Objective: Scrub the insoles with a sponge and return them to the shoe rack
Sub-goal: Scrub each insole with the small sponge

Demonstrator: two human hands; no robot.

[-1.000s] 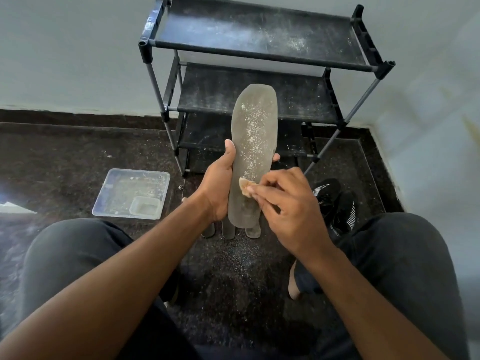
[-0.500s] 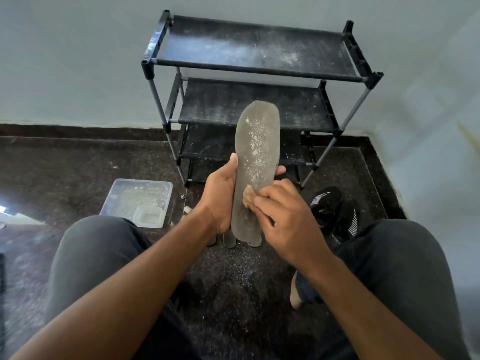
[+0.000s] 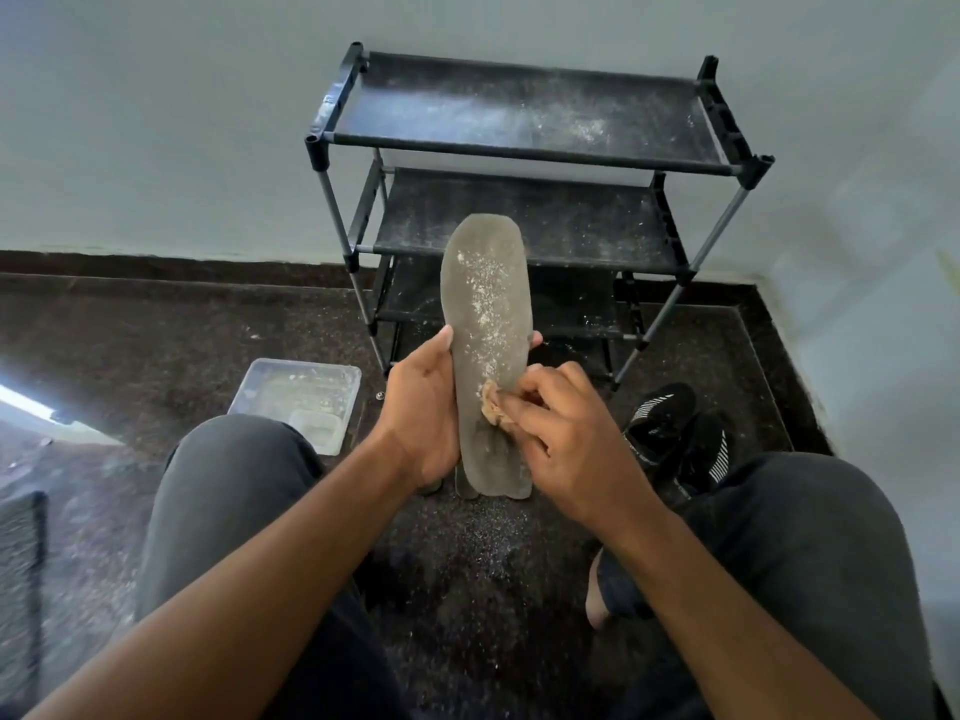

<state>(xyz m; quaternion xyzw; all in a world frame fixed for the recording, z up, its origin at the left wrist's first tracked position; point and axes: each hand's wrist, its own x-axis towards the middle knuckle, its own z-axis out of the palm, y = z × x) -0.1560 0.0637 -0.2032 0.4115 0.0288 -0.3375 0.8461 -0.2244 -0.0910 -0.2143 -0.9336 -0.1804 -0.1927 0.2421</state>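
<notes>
Sponge [image 3: 492,406] has slid heelward on upright insole [image 3: 487,324].

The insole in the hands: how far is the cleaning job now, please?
Done: nothing clearly finished; the shoe rack holds no insoles. In hand: the left hand holds a grey insole upright while the right hand presses a sponge on its lower part. White powder still speckles its upper half. Left: finish scrubbing, do the insoles on the floor, then return all to the rack.
</notes>
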